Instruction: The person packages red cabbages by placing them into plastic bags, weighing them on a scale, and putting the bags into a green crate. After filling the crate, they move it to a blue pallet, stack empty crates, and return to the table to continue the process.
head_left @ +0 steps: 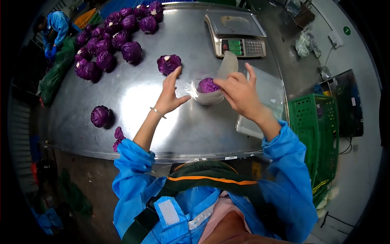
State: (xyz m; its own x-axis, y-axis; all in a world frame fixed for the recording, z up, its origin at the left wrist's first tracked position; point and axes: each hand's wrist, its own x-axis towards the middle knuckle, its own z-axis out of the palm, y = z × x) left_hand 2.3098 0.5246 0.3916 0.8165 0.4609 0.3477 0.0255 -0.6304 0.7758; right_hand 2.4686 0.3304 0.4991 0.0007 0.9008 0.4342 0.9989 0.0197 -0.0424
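My left hand (pixel 170 94) is open with thumb and fingers apart, just left of a clear plastic bag (pixel 207 97). Inside the bag's opening sits a purple cabbage (pixel 208 85). My right hand (pixel 239 89) pinches the bag's edge at the right side of that cabbage. Another purple cabbage (pixel 169 64) with a pale stem end lies just beyond my left fingertips. A lone cabbage (pixel 100 116) and some loose purple leaves (pixel 118 138) rest on the left part of the metal table (pixel 178 134).
Several cabbages (pixel 105 46) are heaped at the back left. A digital scale (pixel 237 34) stands at the back right. Flat plastic bags (pixel 264 101) lie right of my right hand. Green crates (pixel 313 134) stand beyond the right edge. A person (pixel 59 28) in blue bends at the far left.
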